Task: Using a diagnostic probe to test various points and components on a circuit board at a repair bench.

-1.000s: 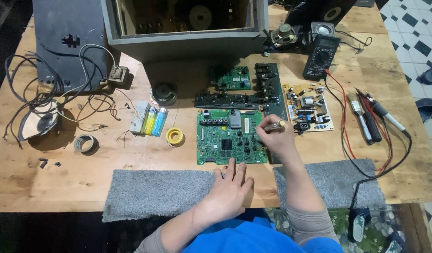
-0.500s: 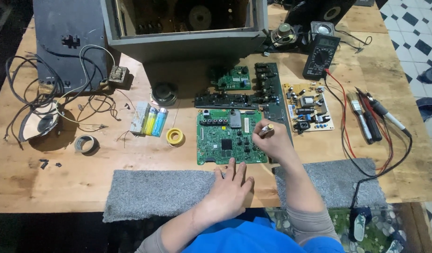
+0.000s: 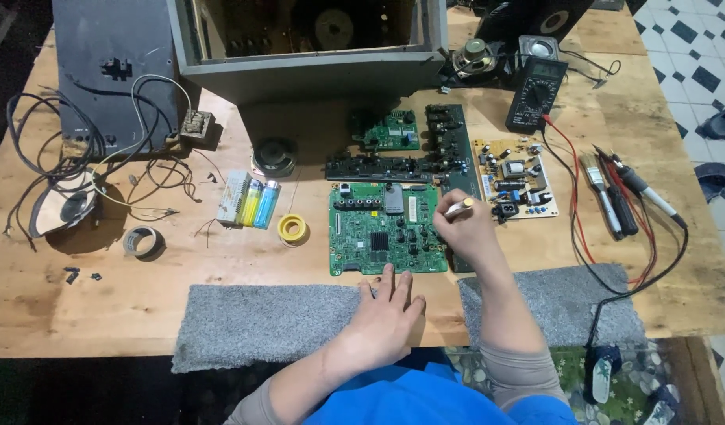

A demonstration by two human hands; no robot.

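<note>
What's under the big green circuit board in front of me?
The green circuit board lies flat on the wooden table; its near edge meets the grey mat. Anything directly beneath is covered.

I wear a bright blue shirt point(image 3: 410, 397) over a grey-beige long-sleeved top. Its snug sleeves cover both forearms down to the wrists. My hands are bare: the left hand point(image 3: 382, 315) and the right hand point(image 3: 465, 228) carry no gloves, rings or watch.
</note>
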